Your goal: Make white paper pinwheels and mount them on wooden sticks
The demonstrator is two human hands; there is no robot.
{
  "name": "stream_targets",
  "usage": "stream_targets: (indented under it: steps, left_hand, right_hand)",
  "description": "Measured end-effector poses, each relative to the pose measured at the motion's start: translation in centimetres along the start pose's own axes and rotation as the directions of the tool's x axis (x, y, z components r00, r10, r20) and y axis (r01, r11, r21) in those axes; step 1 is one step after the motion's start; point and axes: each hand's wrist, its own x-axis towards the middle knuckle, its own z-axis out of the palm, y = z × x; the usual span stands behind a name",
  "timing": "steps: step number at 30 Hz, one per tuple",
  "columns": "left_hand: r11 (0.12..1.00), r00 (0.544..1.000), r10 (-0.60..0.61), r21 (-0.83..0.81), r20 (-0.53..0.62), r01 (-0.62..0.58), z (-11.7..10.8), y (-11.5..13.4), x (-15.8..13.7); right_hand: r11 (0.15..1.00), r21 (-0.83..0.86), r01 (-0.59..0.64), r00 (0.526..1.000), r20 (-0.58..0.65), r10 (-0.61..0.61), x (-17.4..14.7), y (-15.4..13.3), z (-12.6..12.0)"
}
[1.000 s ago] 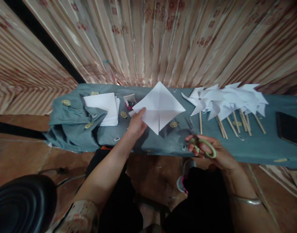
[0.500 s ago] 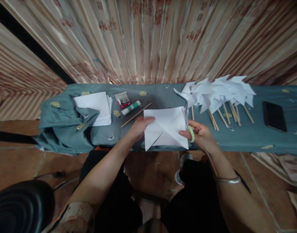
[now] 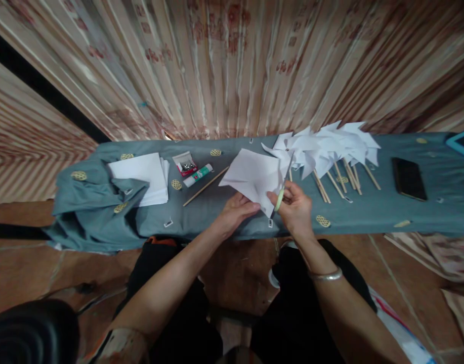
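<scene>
A sheet of white paper (image 3: 252, 169) with slits in it is held over the cloth-covered table, its corners pointing out at angles. My left hand (image 3: 239, 212) grips its lower edge between thumb and fingers. In my right hand (image 3: 295, 205) are scissors (image 3: 280, 198) with pale green handles, their blades pointing up along the paper's right side. The right thumb lies close to the paper's lower right corner; whether it pinches the paper I cannot tell. Just beyond, white paper pinwheels (image 3: 326, 146) on wooden sticks lie overlapping.
A stack of white paper (image 3: 140, 177) lies at the left, partly under bunched cloth (image 3: 102, 187). Near it are a small box of metal pins (image 3: 186, 164), a glue stick (image 3: 198, 175) and a wooden stick (image 3: 206, 186). A phone (image 3: 409, 178) and a blue-edged object (image 3: 463, 144) are at the right.
The paper has been turned, so a corner now points down toward me. My left hand has shifted from its left edge to its lower edge. My right hand moved slightly left with the scissors.
</scene>
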Motion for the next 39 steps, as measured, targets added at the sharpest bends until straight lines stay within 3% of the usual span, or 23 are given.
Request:
stream_targets:
  steps: [6,14,17,20,22,24,31,39]
  left_hand:
    - [0.978,0.948,0.192,0.131,-0.254,-0.163,0.0,-0.8,1.1]
    - [0.908,0.828,0.417,0.213,-0.375,-0.360,-2.0,2.0,3.1]
    - [0.869,0.771,0.495,0.243,-0.401,-0.432,-2.9,3.5,3.8]
    - [0.846,0.733,0.532,0.259,-0.423,-0.465,-3.3,4.4,4.0]
    - [0.843,0.733,0.537,0.267,-0.416,-0.466,-3.3,4.4,4.0]
    - [0.839,0.739,0.544,0.277,-0.398,-0.468,-3.2,4.1,4.0]
    - [0.857,0.778,0.507,0.312,-0.370,-0.410,-3.0,2.6,4.1]
    - [0.886,0.805,0.455,0.283,-0.382,-0.367,-2.8,2.7,3.7]
  right_hand:
    - [0.996,0.064,-0.060,0.996,0.071,0.055,-0.3,-0.1,1.1]
    - [0.985,0.077,-0.152,0.965,0.228,0.131,-1.0,-0.7,1.1]
    - [0.972,0.009,-0.235,0.885,0.416,0.210,-1.9,-0.6,0.8]
    - [0.941,-0.091,-0.324,0.718,0.625,0.308,-2.7,-0.6,0.4]
    - [0.923,-0.134,-0.362,0.636,0.688,0.349,-2.9,-0.7,0.3]
    - [0.912,-0.138,-0.386,0.615,0.698,0.366,-2.9,-0.9,0.3]
    - [0.907,-0.142,-0.396,0.634,0.672,0.382,-2.7,-1.3,0.8]
    - [0.925,-0.155,-0.348,0.642,0.679,0.356,-2.6,-0.8,0.7]
